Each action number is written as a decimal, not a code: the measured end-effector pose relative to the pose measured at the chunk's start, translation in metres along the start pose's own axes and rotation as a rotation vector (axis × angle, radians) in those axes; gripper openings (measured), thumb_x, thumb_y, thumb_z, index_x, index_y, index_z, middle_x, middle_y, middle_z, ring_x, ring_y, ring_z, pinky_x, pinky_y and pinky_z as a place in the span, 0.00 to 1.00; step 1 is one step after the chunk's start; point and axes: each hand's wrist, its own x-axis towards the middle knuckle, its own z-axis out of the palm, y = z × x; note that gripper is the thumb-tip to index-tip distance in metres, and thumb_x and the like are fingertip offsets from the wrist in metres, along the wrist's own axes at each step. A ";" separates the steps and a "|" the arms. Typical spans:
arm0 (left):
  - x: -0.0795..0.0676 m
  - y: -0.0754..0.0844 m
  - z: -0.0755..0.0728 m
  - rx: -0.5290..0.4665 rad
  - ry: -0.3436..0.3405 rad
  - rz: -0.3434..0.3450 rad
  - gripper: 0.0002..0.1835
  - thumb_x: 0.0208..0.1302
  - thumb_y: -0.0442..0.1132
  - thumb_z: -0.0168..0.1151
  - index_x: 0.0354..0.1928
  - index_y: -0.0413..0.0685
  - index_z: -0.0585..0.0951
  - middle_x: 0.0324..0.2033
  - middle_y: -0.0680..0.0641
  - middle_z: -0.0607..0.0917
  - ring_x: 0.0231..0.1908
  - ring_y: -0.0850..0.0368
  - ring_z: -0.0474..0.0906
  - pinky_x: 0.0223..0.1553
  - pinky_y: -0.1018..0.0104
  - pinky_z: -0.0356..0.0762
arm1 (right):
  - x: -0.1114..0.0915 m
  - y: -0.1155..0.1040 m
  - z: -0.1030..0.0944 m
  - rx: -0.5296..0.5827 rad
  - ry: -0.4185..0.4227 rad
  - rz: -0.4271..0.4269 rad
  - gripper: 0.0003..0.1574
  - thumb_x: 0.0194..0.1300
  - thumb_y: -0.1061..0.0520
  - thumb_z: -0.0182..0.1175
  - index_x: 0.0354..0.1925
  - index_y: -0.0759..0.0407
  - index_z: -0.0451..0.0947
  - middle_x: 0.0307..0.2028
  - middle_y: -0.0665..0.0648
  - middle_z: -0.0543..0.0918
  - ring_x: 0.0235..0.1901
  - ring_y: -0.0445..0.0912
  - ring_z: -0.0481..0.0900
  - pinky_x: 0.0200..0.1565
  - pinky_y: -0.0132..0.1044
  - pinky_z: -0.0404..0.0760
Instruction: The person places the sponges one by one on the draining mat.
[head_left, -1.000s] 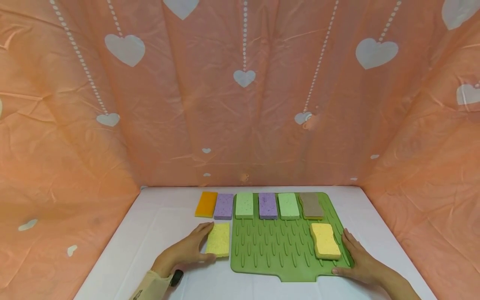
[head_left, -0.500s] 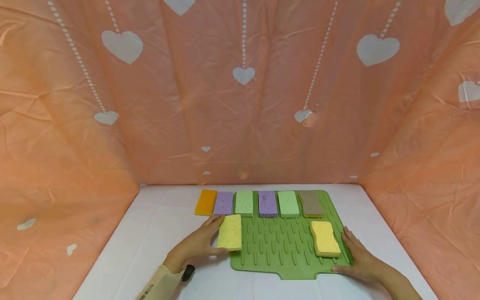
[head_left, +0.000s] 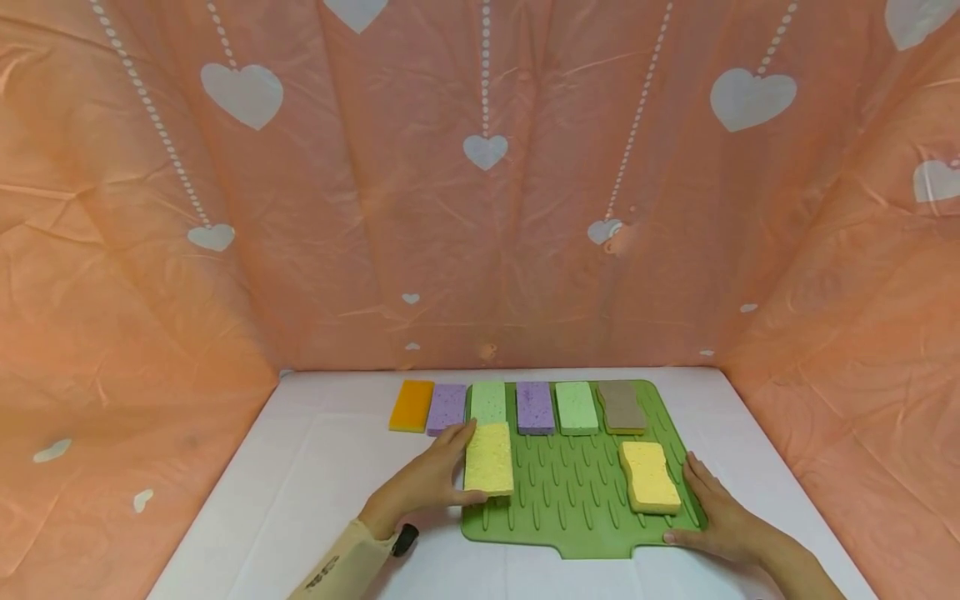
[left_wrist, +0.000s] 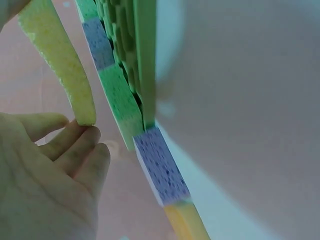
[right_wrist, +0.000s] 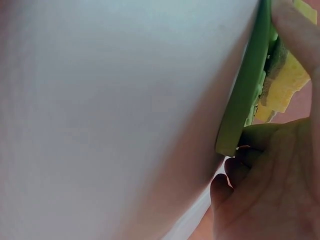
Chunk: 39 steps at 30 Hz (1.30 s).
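Observation:
My left hand (head_left: 423,483) pinches a flat yellow sponge (head_left: 489,460) by its edges, thumb at the near side and fingers at the far left. In the left wrist view the sponge (left_wrist: 62,65) stands off above the green ridged drying mat (left_wrist: 146,60), and the hand (left_wrist: 50,175) is at its end. The head view shows it over the left part of the mat (head_left: 570,500), overlapping a pale green sponge (head_left: 488,400). Around the mat's near right corner my right hand (head_left: 720,521) is spread, thumb and fingertips against the edge, beside a wavy yellow sponge (head_left: 651,479).
Along the mat's far side lie a purple sponge (head_left: 535,407), a light green sponge (head_left: 577,408) and a grey-topped sponge (head_left: 622,407). Left of the mat, on the white table (head_left: 315,467), are another purple sponge (head_left: 447,407) and an orange one (head_left: 412,405). A peach curtain (head_left: 375,275) surrounds the table.
My left hand has carried the yellow sponge rightward and up, from the table left of the mat to over the mat's left part. My right hand has stayed at the mat's corner.

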 end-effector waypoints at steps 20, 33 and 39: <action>0.041 0.042 0.023 0.005 -0.072 0.093 0.62 0.55 0.67 0.70 0.80 0.48 0.46 0.77 0.42 0.53 0.73 0.46 0.59 0.66 0.47 0.70 | 0.001 -0.001 -0.001 0.012 0.017 0.000 0.75 0.50 0.38 0.76 0.75 0.77 0.46 0.76 0.74 0.45 0.71 0.77 0.47 0.65 0.69 0.50; 0.060 0.066 0.042 0.037 -0.096 0.081 0.61 0.55 0.69 0.68 0.80 0.48 0.49 0.77 0.43 0.54 0.72 0.48 0.61 0.68 0.52 0.68 | -0.001 0.002 0.001 0.027 0.020 -0.002 0.75 0.51 0.39 0.76 0.75 0.76 0.45 0.77 0.73 0.44 0.71 0.76 0.46 0.70 0.38 0.34; 0.065 0.074 0.050 0.065 -0.103 0.091 0.62 0.54 0.71 0.67 0.80 0.46 0.49 0.77 0.45 0.55 0.72 0.50 0.60 0.68 0.57 0.68 | 0.000 0.000 0.000 0.010 0.012 -0.011 0.75 0.50 0.38 0.76 0.75 0.77 0.46 0.76 0.74 0.45 0.70 0.78 0.48 0.67 0.68 0.50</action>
